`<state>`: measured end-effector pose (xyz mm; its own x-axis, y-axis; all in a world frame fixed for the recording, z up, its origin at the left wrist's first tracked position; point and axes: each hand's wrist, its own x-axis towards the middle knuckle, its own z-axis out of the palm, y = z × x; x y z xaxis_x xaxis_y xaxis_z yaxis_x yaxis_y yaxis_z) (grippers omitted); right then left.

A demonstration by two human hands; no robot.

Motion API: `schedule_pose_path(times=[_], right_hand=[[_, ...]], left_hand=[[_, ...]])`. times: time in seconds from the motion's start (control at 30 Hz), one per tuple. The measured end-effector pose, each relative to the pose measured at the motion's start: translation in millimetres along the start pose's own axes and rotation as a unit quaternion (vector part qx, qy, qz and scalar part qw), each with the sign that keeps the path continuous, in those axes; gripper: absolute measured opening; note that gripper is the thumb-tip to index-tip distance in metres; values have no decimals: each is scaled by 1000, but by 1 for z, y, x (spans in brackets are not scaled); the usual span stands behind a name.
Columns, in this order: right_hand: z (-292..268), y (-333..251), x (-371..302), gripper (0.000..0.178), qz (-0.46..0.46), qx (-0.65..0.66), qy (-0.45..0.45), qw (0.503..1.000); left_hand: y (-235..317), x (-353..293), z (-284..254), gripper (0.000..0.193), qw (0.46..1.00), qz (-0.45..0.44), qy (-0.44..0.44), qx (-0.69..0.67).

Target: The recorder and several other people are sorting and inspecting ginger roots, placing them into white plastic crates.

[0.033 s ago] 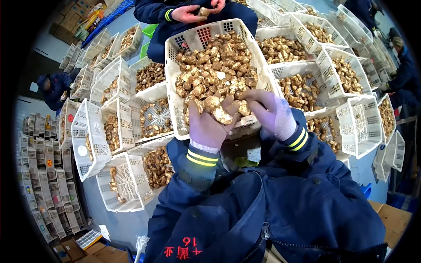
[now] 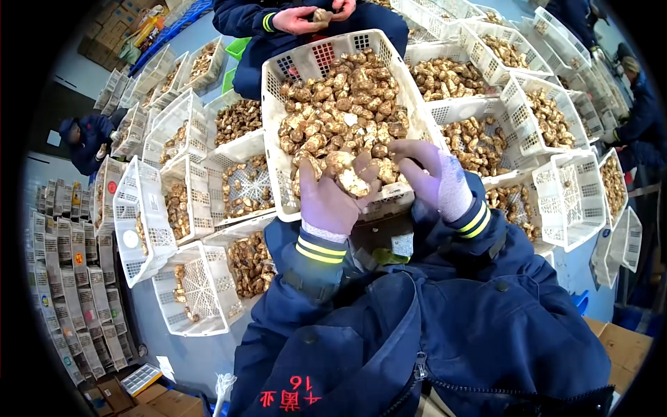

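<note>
One white crate [image 2: 278, 177] at twelve o'clock holds brown mushrooms [image 2: 340, 97], too many to count. The right hand [image 2: 438, 179], one of two gloved, has parted fingers at two o'clock; the left hand [image 2: 328, 205] clasps one pale mushroom [image 2: 349, 176] at the crate's six-o'clock end.

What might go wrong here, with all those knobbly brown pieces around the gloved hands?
The pale-and-brown piece in the left hand could slip and be lost among similar ones in the pile just beyond. The right hand, close to the near right corner of the big white crate, might bump it and jostle some pieces.
</note>
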<state>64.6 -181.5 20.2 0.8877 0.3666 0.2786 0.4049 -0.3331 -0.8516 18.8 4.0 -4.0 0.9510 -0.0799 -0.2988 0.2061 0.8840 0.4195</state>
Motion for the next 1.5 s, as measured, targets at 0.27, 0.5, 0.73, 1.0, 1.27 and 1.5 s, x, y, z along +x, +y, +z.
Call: schedule_pose_path(times=[0.27, 0.5, 0.73, 1.0, 1.27, 1.5], right_hand=[[0, 10, -6, 59, 6, 90, -70, 993], [-31, 12, -13, 40, 6, 55, -104, 993], [-127, 41, -60, 45, 162, 275, -9, 948], [-229, 131, -162, 44, 267, 140, 261, 917], [-225, 229, -233, 42, 378, 10, 288, 880], [-225, 187, -184, 36, 239, 21, 350, 905]], left_hand=[[-17, -1, 15, 73, 998, -29, -32, 50], [-42, 7, 19, 79, 932, -65, -123, 335], [-89, 25, 83, 83, 879, -214, -244, 348], [-74, 68, 69, 70, 930, -174, -122, 299], [-30, 76, 34, 67, 940, -141, -95, 295], [52, 97, 15, 61, 931, 33, 27, 363]])
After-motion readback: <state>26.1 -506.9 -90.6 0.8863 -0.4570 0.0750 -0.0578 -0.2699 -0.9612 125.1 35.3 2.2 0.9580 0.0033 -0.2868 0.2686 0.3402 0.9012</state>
